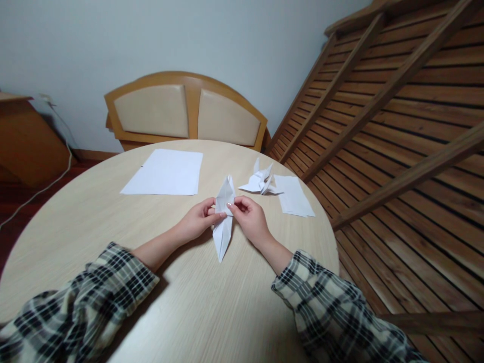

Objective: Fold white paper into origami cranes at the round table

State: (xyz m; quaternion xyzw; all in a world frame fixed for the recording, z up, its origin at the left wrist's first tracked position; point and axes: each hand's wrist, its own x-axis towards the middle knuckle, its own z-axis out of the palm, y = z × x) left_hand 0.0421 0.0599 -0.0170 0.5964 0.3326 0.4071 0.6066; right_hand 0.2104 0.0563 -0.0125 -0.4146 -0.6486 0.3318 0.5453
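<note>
A long, pointed piece of folded white paper [223, 229] lies lengthwise on the round wooden table [113, 242], its far tip raised. My left hand [198, 221] pinches its middle from the left with thumb and fingers closed. From the right, my right hand [250, 217] pinches the same spot, fingertips nearly meeting those of the left. Both arms wear plaid sleeves.
A finished folded paper figure [260, 182] sits beyond my right hand, next to a small stack of white sheets [295, 197]. A larger stack of white paper [164, 172] lies at the far left. A wooden chair [185, 113] stands behind the table; slatted wood panels [397, 126] rise on the right.
</note>
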